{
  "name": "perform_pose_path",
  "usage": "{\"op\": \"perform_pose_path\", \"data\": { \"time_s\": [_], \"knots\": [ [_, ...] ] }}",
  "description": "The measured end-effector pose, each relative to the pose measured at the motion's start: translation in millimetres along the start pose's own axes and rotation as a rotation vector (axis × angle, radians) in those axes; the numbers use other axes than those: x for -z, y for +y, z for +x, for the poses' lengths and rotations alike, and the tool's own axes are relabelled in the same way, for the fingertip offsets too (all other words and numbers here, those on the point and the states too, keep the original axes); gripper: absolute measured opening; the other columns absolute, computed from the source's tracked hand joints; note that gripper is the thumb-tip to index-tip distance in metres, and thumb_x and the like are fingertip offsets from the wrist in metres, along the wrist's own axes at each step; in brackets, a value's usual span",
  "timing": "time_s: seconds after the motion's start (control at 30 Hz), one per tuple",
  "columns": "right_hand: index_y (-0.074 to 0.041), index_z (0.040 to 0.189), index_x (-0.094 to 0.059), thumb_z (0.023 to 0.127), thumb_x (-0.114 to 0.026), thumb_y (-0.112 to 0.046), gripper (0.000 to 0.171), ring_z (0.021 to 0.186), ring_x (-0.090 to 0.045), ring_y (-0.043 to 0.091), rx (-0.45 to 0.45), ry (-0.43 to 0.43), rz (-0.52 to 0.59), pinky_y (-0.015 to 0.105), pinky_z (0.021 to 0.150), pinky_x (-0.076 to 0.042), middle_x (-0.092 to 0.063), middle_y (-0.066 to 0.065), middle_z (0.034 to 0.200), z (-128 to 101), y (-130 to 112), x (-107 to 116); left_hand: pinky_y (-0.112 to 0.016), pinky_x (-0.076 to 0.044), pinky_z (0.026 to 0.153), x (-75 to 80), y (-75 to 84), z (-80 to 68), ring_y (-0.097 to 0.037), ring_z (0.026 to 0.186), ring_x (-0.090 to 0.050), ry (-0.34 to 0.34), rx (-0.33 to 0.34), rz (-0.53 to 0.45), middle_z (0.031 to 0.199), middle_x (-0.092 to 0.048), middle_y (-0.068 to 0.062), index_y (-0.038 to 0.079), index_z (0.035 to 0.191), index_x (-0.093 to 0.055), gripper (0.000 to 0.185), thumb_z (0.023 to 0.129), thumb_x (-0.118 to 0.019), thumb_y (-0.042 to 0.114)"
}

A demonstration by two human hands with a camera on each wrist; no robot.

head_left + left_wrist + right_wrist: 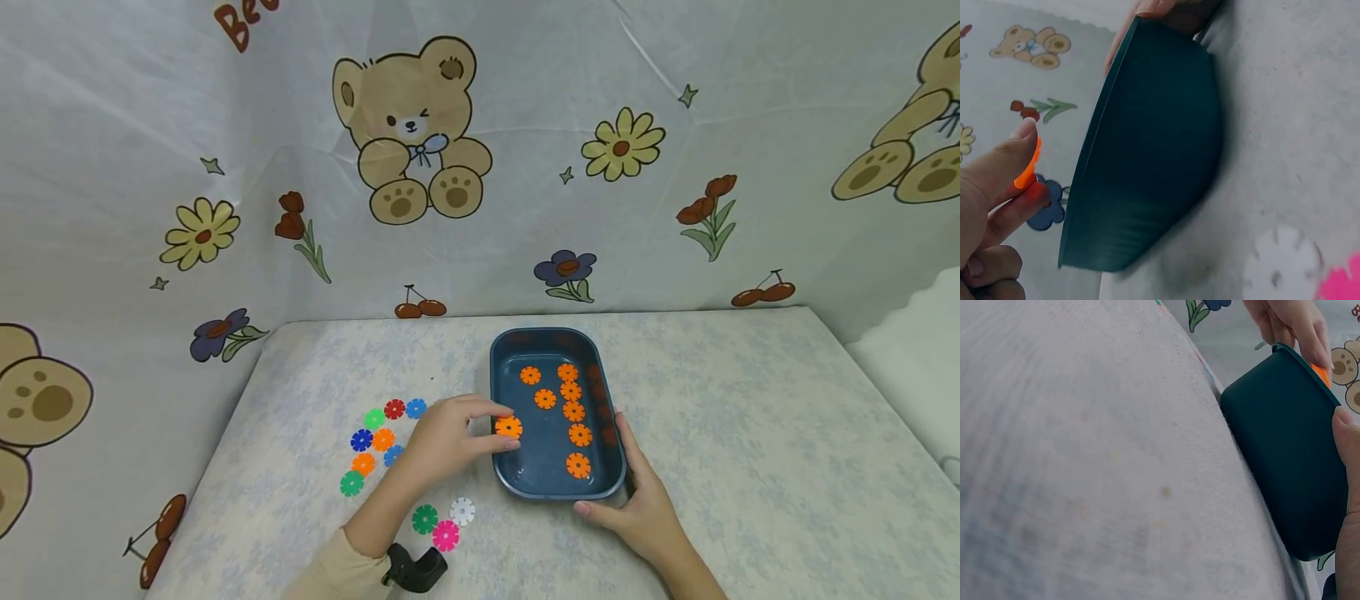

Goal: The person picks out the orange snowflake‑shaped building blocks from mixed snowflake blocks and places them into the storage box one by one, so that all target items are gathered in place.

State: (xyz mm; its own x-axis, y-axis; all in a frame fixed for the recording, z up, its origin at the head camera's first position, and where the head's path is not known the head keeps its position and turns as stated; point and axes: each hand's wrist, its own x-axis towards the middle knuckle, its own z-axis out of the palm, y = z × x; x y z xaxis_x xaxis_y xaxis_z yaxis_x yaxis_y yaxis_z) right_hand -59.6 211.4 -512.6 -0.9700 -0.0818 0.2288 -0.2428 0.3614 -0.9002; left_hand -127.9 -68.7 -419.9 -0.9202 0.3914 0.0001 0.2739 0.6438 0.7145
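A dark blue tray [504, 360] stands on the table with several orange flower-shaped discs [573, 411] lying inside. My left hand [457, 433] pinches another orange disc [508, 427] between thumb and fingers, just over the tray's left rim. In the left wrist view that orange disc [1027, 167] shows between my thumb and forefinger beside the tray's wall [1154, 156]. My right hand [637, 500] holds the tray's near right corner, fingers along its side; the right wrist view shows my thumb against the tray wall [1285, 456].
Loose discs in several colours [378, 437] lie on the table left of the tray, with green, white and pink ones [444, 521] nearer me. A printed curtain hangs behind and to the left. The table's right half [750, 433] is bare cloth.
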Motion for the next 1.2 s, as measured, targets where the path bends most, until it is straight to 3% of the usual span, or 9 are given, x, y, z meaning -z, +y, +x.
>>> {"op": "perform_pose_path", "data": {
  "time_s": [0.17, 0.37, 0.57, 0.73, 0.87, 1.03, 1.2],
  "knots": [
    [-0.026, 0.16, -0.009, 0.066, -0.092, -0.008, 0.127, 0.145, -0.018, -0.011, 0.003, 0.006, -0.023, 0.0, 0.107, -0.022, -0.014, 0.009, 0.167, -0.1, -0.2, 0.0, -0.037, -0.054, 0.091, -15.4, 11.8, 21.0, -0.012, 0.111, -0.064, -0.014, -0.052, 0.109, 0.118, -0.071, 0.011, 0.029, 0.117, -0.074, 0.043, 0.08, -0.078, 0.052],
    [-0.025, 0.16, -0.009, 0.065, -0.092, -0.007, 0.128, 0.145, -0.019, -0.011, 0.019, 0.009, -0.018, 0.001, 0.107, -0.022, -0.014, 0.012, 0.166, 0.1, 0.6, -0.5, -0.037, -0.053, 0.094, -30.2, 16.0, 39.3, -0.012, 0.115, -0.064, -0.012, -0.066, 0.219, 0.121, -0.071, 0.011, 0.031, 0.117, -0.074, 0.044, 0.079, -0.077, 0.054],
    [-0.024, 0.161, -0.009, 0.065, -0.092, -0.006, 0.128, 0.146, -0.019, -0.011, 0.022, 0.007, -0.007, 0.001, 0.107, -0.022, -0.014, 0.011, 0.166, -0.1, 0.5, -0.4, -0.035, -0.054, 0.091, -38.7, 16.0, 48.7, -0.011, 0.113, -0.066, 0.028, -0.112, 0.332, 0.12, -0.072, 0.012, 0.033, 0.116, -0.075, 0.043, 0.079, -0.075, 0.057],
    [-0.025, 0.16, -0.009, 0.065, -0.092, -0.004, 0.128, 0.146, -0.02, -0.01, 0.025, 0.007, 0.016, 0.001, 0.108, -0.022, -0.014, 0.01, 0.167, -0.4, 1.7, -0.9, -0.03, -0.056, 0.084, -43.0, 16.0, 52.3, -0.009, 0.108, -0.068, 0.078, -0.203, 0.425, 0.117, -0.073, 0.012, 0.034, 0.115, -0.074, 0.042, 0.081, -0.073, 0.057],
    [-0.025, 0.16, -0.009, 0.066, -0.091, -0.003, 0.127, 0.146, -0.02, -0.01, 0.024, 0.004, 0.026, 0.001, 0.108, -0.022, -0.013, 0.01, 0.167, -0.2, 1.7, -1.0, -0.028, -0.055, 0.086, -45.5, 15.1, 55.0, -0.008, 0.107, -0.068, 0.076, -0.244, 0.421, 0.114, -0.074, 0.011, 0.03, 0.115, -0.075, 0.041, 0.082, -0.073, 0.054],
    [-0.022, 0.161, -0.009, 0.066, -0.091, -0.004, 0.127, 0.146, -0.02, -0.01, 0.018, 0.003, 0.027, 0.001, 0.108, -0.023, -0.013, 0.01, 0.167, 0.1, 1.1, -0.9, -0.028, -0.054, 0.093, -48.9, 12.9, 59.6, -0.009, 0.107, -0.068, 0.013, -0.258, 0.367, 0.112, -0.074, 0.01, 0.023, 0.113, -0.076, 0.039, 0.082, -0.076, 0.047],
    [-0.025, 0.16, -0.009, 0.066, -0.091, -0.002, 0.127, 0.146, -0.019, -0.01, 0.02, -0.001, 0.036, 0.001, 0.108, -0.022, -0.013, 0.01, 0.167, 0.0, 0.9, -1.3, -0.028, -0.055, 0.087, -54.2, 11.5, 62.9, -0.008, 0.105, -0.069, -0.015, -0.27, 0.466, 0.112, -0.075, 0.01, 0.027, 0.111, -0.077, 0.04, 0.081, -0.076, 0.052]
  ]
}}
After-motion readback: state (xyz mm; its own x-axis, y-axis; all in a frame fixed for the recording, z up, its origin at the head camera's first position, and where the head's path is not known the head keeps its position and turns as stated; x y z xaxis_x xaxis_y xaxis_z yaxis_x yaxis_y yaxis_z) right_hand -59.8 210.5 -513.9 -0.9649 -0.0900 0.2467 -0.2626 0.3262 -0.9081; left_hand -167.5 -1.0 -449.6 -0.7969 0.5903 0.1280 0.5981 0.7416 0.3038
